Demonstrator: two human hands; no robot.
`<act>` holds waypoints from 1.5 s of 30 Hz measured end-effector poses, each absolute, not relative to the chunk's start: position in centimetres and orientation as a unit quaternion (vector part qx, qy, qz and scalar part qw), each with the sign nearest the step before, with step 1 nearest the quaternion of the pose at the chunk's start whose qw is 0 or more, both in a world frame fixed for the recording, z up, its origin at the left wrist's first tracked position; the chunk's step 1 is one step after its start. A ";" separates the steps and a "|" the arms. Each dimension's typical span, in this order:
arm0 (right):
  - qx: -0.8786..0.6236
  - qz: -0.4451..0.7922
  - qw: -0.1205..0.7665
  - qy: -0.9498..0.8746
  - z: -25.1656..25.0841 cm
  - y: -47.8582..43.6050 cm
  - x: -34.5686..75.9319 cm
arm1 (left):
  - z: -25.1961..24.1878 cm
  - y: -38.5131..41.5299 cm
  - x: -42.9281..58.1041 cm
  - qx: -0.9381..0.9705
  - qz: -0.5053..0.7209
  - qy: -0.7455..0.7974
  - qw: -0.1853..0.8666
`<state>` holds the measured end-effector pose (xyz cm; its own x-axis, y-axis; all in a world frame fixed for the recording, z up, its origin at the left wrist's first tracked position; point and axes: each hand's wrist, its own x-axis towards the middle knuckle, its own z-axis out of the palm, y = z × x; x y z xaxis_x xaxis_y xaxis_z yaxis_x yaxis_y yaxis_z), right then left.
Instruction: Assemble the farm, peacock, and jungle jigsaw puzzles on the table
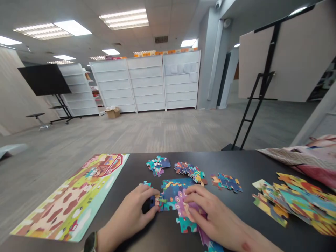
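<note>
A partly joined jigsaw section (177, 190) in blue, teal and purple lies on the black table (244, 164) between my hands. My left hand (132, 206) pinches a small jigsaw piece (157, 201) at the section's left edge. My right hand (207, 213) rests over a purple jigsaw piece (193, 206), its fingers gripping it against the section. Loose pieces lie in small heaps (157, 165) (189, 171) (226, 182) above the hands. A larger heap of pieces (294, 201) sits at the right. A printed farm-scene picture board (70, 199) lies to the left.
A patterned cloth (309, 157) lies over the table's far right corner. A wristwatch (90, 243) sits on my left wrist. Beyond the table's far edge stand a black easel with a board (262, 70), white shelving (144, 82), a cardboard box (112, 112) and a wheeled screen (44, 79).
</note>
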<state>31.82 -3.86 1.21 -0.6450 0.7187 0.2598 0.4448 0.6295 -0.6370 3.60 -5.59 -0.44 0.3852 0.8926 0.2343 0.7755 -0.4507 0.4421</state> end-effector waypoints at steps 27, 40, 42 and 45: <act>-0.344 0.265 0.225 -0.872 0.7 -3.4 31.8 | 0.8 -3.6 -1.8 0.801 0.222 0.528 0.174; -0.346 0.244 0.264 -0.867 0.7 -2.7 32.1 | 0.0 -2.9 -0.8 0.710 0.370 0.479 0.361; -0.342 0.245 0.278 -0.864 0.8 -2.8 32.1 | -0.3 -3.1 0.8 0.654 0.423 0.452 0.434; -0.340 0.244 0.294 -0.859 0.7 -3.0 31.9 | -0.9 -4.1 3.6 0.587 0.458 0.420 0.518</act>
